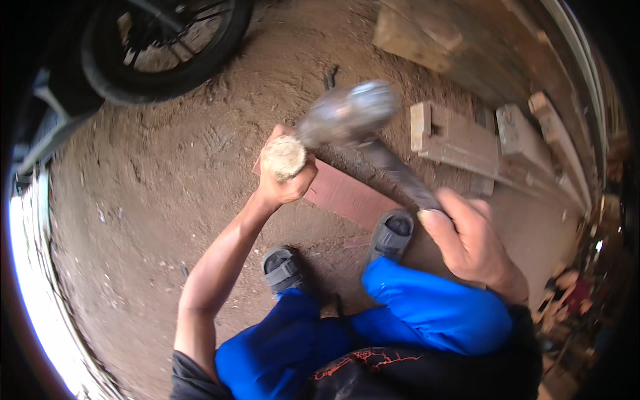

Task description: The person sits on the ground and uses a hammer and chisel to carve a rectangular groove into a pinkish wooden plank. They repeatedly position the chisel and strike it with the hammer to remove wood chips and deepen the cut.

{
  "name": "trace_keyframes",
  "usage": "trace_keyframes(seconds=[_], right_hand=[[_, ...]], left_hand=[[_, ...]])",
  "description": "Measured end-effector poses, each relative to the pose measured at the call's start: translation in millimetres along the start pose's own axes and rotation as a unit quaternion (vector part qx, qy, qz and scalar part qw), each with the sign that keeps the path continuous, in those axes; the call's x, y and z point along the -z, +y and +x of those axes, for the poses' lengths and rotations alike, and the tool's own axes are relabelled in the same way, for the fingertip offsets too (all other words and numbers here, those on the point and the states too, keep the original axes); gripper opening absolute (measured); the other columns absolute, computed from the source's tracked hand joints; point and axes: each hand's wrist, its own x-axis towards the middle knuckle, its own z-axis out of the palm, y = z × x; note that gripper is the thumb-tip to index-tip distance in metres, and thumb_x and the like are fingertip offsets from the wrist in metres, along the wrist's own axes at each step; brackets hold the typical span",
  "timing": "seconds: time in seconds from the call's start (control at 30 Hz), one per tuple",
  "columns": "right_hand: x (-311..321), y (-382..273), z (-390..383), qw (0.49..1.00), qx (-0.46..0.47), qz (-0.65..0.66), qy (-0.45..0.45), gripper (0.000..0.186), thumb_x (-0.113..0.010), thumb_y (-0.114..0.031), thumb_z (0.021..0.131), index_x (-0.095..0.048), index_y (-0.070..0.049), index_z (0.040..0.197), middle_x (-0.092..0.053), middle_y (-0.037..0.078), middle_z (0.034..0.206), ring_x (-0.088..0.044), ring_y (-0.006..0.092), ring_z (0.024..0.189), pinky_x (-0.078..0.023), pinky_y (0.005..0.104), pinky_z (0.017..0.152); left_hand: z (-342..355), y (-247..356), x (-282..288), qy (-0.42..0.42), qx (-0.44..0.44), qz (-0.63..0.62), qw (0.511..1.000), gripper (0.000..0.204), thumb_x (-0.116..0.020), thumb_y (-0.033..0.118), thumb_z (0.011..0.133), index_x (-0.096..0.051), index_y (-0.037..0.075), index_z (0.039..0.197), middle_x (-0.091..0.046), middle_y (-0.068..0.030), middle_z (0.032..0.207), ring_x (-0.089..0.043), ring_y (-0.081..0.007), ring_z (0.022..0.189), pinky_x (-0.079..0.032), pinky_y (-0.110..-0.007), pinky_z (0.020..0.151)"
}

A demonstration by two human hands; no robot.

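Note:
My left hand (287, 180) is wrapped round what looks like an upright wooden chisel handle (285, 158), seen end-on with a pale, battered round top. Its lower part is hidden by the hand. Beneath it a reddish wooden board (350, 195) lies slantwise on the ground. My right hand (470, 237) grips the dark handle of a hammer (350, 113), whose heavy metal head is smeared by motion. That head is just right of the chisel handle's top; whether they touch I cannot tell. My right sandal (392, 233) is at the board's near right end.
Bare earth (147, 193) spreads around the board. A motorcycle wheel (167, 50) stands at the upper left. Along the right lie a large timber beam (427, 37), a notched wooden piece (460, 137) and other blocks. My left sandal (282, 268) rests on the ground nearby.

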Motion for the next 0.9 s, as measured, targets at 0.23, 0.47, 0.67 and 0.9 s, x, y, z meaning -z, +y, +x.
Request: trace_keyframes(seconds=[0.23,0.47,0.67,0.9], right_hand=[[-7,7,-15,0.997,0.015,0.031,0.075,0.017,-0.058,-0.014,0.094,-0.055,0.001,0.087,-0.056,0.021,0.064,-0.061,0.0367,0.056,-0.044,0.0394,0.050],[-11,-15,-5,0.999,0.011,-0.025,0.047,0.021,-0.056,-0.018,0.096,-0.053,0.000,0.085,-0.052,0.016,0.060,-0.056,0.0308,0.053,-0.039,0.0372,0.047],[-24,-20,-7,0.982,0.096,0.060,0.153,0.025,-0.053,-0.022,0.098,-0.049,-0.002,0.084,-0.049,0.008,0.055,-0.051,0.0205,0.049,-0.034,0.0331,0.044],[-20,-11,2,0.994,-0.027,-0.093,0.053,0.032,-0.042,-0.029,0.104,-0.049,-0.005,0.085,-0.044,-0.003,0.055,-0.043,0.0074,0.046,-0.030,0.0252,0.040]], left_hand=[[10,2,-7,-0.016,0.043,-0.120,0.992,0.024,-0.060,0.000,0.073,-0.048,0.004,0.093,-0.054,-0.0025,0.080,-0.051,-0.0138,0.071,-0.043,-0.029,0.065],[3,2,5,0.011,0.000,-0.052,0.999,0.015,-0.060,0.001,0.072,-0.049,0.004,0.083,-0.052,-0.0035,0.076,-0.049,-0.0139,0.067,-0.040,-0.032,0.059],[11,6,-2,0.002,0.064,-0.097,0.993,0.029,-0.066,0.006,0.070,-0.048,0.002,0.092,-0.057,-0.0151,0.078,-0.059,-0.0293,0.067,-0.047,-0.036,0.064],[10,12,4,0.010,0.056,-0.094,0.994,0.032,-0.065,0.005,0.070,-0.047,0.003,0.096,-0.060,-0.0165,0.077,-0.066,-0.0324,0.075,-0.049,-0.038,0.068]])
